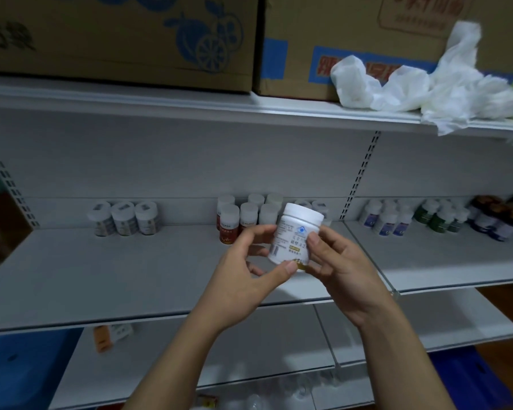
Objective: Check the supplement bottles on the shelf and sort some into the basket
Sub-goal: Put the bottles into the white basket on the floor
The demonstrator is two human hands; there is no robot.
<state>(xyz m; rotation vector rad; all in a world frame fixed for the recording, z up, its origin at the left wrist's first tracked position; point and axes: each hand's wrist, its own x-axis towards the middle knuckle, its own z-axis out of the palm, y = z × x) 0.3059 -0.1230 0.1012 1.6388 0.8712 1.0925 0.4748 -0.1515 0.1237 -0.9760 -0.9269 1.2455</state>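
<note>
- The white bottle (pixel 293 232) has a white cap; its top leans a little right, and its label, with a blue logo and a barcode, faces me
- I pinch it between my left hand (pixel 243 279) and my right hand (pixel 341 270), in front of the shelf (pixel 101 276)
- Three white-capped bottles (pixel 123 218) stand in a row at the shelf's back left
- Red-labelled bottles (pixel 234 221) cluster just behind the held one
- Blue-labelled bottles (pixel 385 217), green-labelled bottles (pixel 436 216) and dark bottles (pixel 492 217) stand upright at the back right

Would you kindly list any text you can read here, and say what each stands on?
None reads clearly.
White plastic bottle: label characters and barcode, blurred.
Left brown cardboard box: dark characters, blurred and cut off.
Right brown cardboard box: red characters, blurred.
Small white-capped bottles on the shelf: labels too small.
</note>
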